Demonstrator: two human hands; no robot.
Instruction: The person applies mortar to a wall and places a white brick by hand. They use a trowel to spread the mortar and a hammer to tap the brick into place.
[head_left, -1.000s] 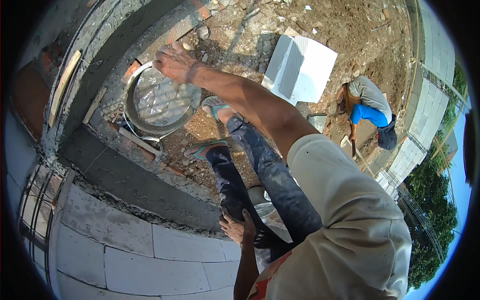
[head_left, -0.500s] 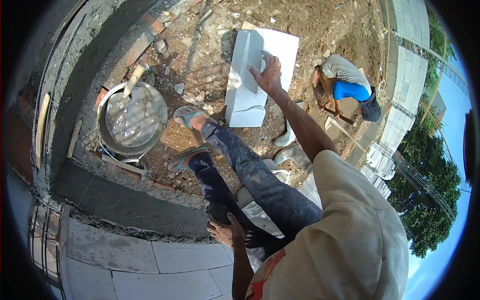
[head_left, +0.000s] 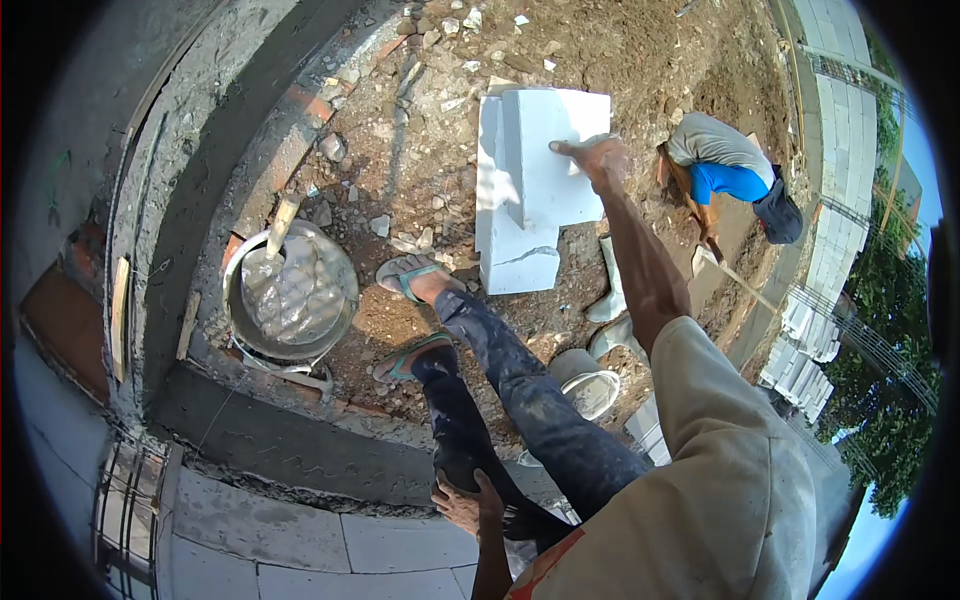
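Reaching hand: from afar I see the wearer's right hand (head_left: 597, 165) over the smooth white rectangular block (head_left: 540, 185), thumb outstretched (fingers blur, so I cannot tell whether it grips).
Block seat: it lies on another white block (head_left: 512, 275), perhaps for support.
Knee hand: the left hand (head_left: 468, 505), half-open and empty, rests on the dark-trousered leg (head_left: 455, 425), likely for balance.
Bucket: round grey mortar bucket (head_left: 287, 352) near the feet, seemingly within easy reach.
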